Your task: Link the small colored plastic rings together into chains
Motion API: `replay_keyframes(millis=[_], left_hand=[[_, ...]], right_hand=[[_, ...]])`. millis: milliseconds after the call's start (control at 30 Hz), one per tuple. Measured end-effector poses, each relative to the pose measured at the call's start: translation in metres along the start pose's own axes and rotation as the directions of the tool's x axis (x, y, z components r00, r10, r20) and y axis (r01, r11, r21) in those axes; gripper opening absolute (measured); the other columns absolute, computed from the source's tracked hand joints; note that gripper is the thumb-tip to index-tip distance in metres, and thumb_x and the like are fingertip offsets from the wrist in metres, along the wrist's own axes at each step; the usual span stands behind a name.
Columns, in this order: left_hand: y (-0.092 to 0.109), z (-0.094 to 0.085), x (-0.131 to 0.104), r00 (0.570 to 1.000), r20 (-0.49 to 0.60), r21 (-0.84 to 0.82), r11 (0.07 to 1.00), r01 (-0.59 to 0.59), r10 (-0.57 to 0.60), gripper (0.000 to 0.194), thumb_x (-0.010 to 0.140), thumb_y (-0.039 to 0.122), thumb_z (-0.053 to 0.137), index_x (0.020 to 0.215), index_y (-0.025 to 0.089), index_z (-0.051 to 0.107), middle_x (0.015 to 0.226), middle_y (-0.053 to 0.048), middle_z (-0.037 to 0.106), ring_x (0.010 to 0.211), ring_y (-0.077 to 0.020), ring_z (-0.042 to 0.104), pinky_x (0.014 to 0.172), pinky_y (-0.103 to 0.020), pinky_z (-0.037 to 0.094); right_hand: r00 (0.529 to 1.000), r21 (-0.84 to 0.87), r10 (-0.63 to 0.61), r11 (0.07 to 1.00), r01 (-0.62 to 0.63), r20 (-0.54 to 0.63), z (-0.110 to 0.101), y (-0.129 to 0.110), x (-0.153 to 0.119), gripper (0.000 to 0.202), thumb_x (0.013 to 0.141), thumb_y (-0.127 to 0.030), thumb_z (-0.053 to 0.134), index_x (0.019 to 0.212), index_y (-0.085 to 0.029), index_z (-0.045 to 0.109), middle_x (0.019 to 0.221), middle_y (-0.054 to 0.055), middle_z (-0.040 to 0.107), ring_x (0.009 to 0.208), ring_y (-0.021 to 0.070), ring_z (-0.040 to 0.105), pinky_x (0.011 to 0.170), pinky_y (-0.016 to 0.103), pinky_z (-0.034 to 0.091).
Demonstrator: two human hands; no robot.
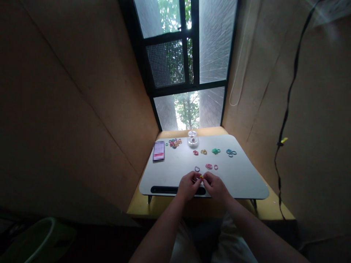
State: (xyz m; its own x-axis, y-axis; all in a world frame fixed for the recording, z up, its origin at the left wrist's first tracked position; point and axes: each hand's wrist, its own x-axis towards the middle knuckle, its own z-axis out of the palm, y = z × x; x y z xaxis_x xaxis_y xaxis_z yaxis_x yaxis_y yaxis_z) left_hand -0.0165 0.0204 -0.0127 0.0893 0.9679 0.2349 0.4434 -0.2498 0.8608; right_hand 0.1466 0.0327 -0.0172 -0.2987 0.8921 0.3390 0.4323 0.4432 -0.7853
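Note:
My left hand [189,184] and my right hand [214,185] meet over the front of the white lap table [175,170]. Pinched between their fingertips is a small yellow hair tie [202,176], partly hidden by the fingers. Just beyond my left hand lies a purple hair tie [197,169]. Past my right hand are a cluster of pink hair ties [208,166] and a single pink one [216,167]. Farther back, separate groups are red [195,152], yellow-orange [203,152], green [215,151] and blue [230,152].
A mixed pile of hair ties [174,143] lies at the back left, near a phone [158,151]. A clear jar [193,140] stands at the back edge. A black slot [164,190] runs along the front. A black cord [287,98] hangs at the right wall.

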Motion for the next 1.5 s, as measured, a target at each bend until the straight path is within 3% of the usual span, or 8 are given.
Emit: replay_keyframes(millis=[600, 1500], left_hand=[[0.0046, -0.0015, -0.0015, 1.000, -0.011, 0.093, 0.996, -0.010, 0.011, 0.016, 0.082, 0.032, 0.060, 0.090, 0.019, 0.066, 0.065, 0.003, 0.059, 0.056, -0.0099, 0.049, 0.055, -0.022, 0.036], [0.0060, -0.0023, -0.0018, 1.000, 0.007, 0.055, 0.998, -0.005, 0.005, 0.013, 0.081, 0.029, 0.060, 0.088, 0.019, 0.062, 0.066, 0.004, 0.058, 0.059, -0.0099, 0.050, 0.057, -0.022, 0.038]], right_hand=[[0.999, 0.031, -0.005, 0.999, 0.007, -0.048, 0.0011, 0.0009, -0.0007, 0.011, 0.086, -0.025, 0.051, 0.076, -0.021, 0.051, 0.065, -0.003, 0.054, 0.058, 0.0126, 0.050, 0.056, 0.024, 0.036], [1.000, 0.019, 0.014, 1.000, -0.013, -0.024, 0.0011, -0.0010, -0.0006, 0.012, 0.088, -0.025, 0.048, 0.078, -0.021, 0.053, 0.068, -0.002, 0.059, 0.063, 0.0151, 0.056, 0.060, 0.026, 0.038]])
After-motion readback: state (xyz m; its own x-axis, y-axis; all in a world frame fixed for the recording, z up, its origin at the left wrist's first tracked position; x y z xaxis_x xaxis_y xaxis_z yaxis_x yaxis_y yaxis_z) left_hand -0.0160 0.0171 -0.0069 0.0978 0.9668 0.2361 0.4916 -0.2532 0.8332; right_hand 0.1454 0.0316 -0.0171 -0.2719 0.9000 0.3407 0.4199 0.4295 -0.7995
